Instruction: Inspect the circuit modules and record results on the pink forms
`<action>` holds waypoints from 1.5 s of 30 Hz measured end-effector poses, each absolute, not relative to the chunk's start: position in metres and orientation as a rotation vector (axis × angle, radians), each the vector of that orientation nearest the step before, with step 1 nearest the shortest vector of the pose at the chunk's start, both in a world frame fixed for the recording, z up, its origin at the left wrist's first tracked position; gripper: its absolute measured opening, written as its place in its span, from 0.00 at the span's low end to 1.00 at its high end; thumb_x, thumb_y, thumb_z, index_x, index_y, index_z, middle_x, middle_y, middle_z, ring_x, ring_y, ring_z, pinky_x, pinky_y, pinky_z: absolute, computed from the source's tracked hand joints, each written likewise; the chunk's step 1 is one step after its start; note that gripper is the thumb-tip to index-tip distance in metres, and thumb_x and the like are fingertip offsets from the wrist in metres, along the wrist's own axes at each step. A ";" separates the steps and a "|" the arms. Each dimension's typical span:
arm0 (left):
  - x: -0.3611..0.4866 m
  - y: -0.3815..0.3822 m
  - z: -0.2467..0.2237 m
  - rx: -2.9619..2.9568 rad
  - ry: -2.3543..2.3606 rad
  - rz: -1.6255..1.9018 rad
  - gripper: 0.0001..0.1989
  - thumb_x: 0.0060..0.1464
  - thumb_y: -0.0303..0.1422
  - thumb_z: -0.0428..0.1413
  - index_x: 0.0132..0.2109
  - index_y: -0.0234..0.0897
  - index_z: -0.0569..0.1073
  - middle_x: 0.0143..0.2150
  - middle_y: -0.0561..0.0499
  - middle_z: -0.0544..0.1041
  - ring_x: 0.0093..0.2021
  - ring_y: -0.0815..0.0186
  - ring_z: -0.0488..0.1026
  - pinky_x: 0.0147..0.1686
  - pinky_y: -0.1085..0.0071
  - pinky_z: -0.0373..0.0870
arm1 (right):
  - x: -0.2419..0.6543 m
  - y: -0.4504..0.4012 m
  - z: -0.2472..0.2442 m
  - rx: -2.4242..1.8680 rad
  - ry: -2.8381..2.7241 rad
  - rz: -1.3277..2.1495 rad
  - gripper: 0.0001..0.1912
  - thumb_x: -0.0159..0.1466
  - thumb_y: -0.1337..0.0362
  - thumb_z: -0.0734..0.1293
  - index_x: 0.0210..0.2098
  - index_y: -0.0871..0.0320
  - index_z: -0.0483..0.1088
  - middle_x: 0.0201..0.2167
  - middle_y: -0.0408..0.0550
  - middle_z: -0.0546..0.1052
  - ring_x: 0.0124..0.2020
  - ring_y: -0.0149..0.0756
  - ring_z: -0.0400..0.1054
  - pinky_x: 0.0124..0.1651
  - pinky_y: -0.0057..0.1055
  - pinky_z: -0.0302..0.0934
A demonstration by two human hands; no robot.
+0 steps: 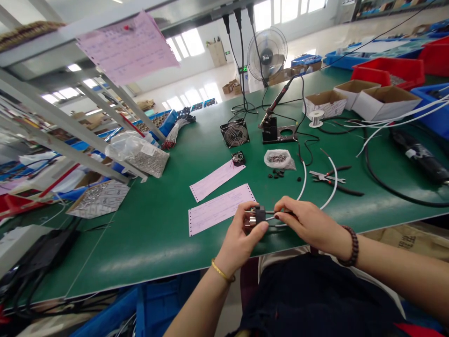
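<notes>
Horizontally, the left hand (242, 236) pinches a black connector (260, 215), metal end (249, 219) pointing left

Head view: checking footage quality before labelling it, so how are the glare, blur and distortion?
Head view: daylight from the tall windows burns out white at the back; a pale glare streak lies along the green work mat; the wide lens bends the grey metal shelf uprights; the left hand, right hand and small black connector look sharp.

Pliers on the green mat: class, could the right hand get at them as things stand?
Probably yes: the pliers lie just beyond the right hand, only a white cable looping beside them, though that hand is busy at the connector.
</notes>
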State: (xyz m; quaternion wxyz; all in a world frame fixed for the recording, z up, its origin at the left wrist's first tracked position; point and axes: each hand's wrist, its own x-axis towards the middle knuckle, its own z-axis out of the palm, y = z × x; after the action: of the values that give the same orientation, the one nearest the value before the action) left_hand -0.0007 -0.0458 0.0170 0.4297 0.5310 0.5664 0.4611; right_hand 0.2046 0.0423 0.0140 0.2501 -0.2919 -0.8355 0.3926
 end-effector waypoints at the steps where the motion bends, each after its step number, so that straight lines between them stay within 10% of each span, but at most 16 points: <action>1: 0.002 -0.044 0.015 1.213 1.414 1.142 0.25 0.59 0.50 0.61 0.57 0.43 0.67 0.42 0.51 0.74 0.36 0.64 0.74 0.38 0.68 0.70 | 0.204 0.041 0.012 -0.826 -2.270 0.847 0.21 0.75 0.49 0.55 0.37 0.57 0.68 0.30 0.48 0.74 0.29 0.36 0.66 0.33 0.31 0.59; 4: 0.003 -0.044 0.014 1.164 1.370 1.148 0.25 0.60 0.51 0.61 0.57 0.43 0.68 0.41 0.52 0.73 0.35 0.66 0.73 0.37 0.69 0.69 | 0.205 0.040 0.010 -0.793 -2.317 0.683 0.21 0.76 0.52 0.52 0.34 0.56 0.66 0.28 0.50 0.73 0.29 0.37 0.66 0.33 0.32 0.59; 9: -0.008 -0.050 0.025 1.605 1.326 1.191 0.24 0.53 0.43 0.68 0.54 0.44 0.73 0.49 0.48 0.72 0.48 0.59 0.71 0.51 0.63 0.68 | 0.210 0.042 0.018 -0.602 -2.341 1.499 0.24 0.76 0.48 0.50 0.33 0.55 0.64 0.20 0.38 0.62 0.19 0.30 0.57 0.25 0.27 0.55; 14: 0.001 -0.044 0.021 1.160 1.387 1.120 0.25 0.59 0.51 0.61 0.56 0.44 0.66 0.42 0.52 0.73 0.36 0.64 0.74 0.37 0.68 0.69 | 0.204 0.041 0.016 -0.819 -2.213 0.829 0.15 0.73 0.53 0.58 0.36 0.56 0.67 0.32 0.50 0.75 0.33 0.37 0.67 0.37 0.32 0.60; 20: -0.011 -0.046 0.028 1.531 1.267 1.185 0.25 0.53 0.42 0.69 0.55 0.44 0.72 0.49 0.49 0.73 0.48 0.60 0.71 0.50 0.66 0.68 | 0.207 0.040 0.018 -0.634 -2.284 1.514 0.25 0.75 0.45 0.49 0.31 0.54 0.62 0.19 0.36 0.58 0.18 0.30 0.52 0.24 0.27 0.53; 26: -0.001 -0.042 0.020 1.189 1.322 1.102 0.24 0.60 0.49 0.61 0.57 0.44 0.67 0.41 0.52 0.73 0.37 0.65 0.73 0.40 0.68 0.71 | 0.200 0.034 0.019 -0.864 -2.230 0.902 0.14 0.72 0.54 0.56 0.33 0.54 0.62 0.29 0.47 0.70 0.31 0.36 0.63 0.34 0.31 0.56; 33: -0.041 -0.042 0.040 1.819 1.331 1.128 0.21 0.58 0.40 0.65 0.57 0.45 0.72 0.55 0.46 0.73 0.56 0.54 0.72 0.59 0.58 0.68 | 0.219 0.047 0.009 -0.734 -1.533 2.469 0.29 0.58 0.36 0.70 0.31 0.55 0.63 0.16 0.29 0.50 0.16 0.22 0.35 0.18 0.23 0.34; 41: -0.071 0.016 0.041 2.056 1.924 0.336 0.25 0.53 0.26 0.59 0.59 0.41 0.75 0.59 0.40 0.73 0.60 0.50 0.73 0.66 0.51 0.66 | 0.259 0.059 0.015 -0.849 -1.300 2.103 0.30 0.58 0.36 0.73 0.30 0.59 0.68 0.18 0.31 0.51 0.18 0.20 0.38 0.20 0.23 0.34; 45: -0.071 0.025 0.047 2.084 1.950 0.186 0.28 0.56 0.36 0.62 0.64 0.44 0.73 0.63 0.39 0.72 0.63 0.45 0.71 0.65 0.48 0.66 | 0.276 0.055 0.014 -0.907 -1.285 1.975 0.29 0.58 0.36 0.73 0.31 0.58 0.69 0.21 0.34 0.54 0.20 0.22 0.39 0.20 0.24 0.36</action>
State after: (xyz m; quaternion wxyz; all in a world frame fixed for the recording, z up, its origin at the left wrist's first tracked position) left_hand -0.0709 0.0253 0.0470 0.1405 0.7215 0.6750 0.0643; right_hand 0.2759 0.0546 0.0136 0.3036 -0.3423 -0.4848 0.7454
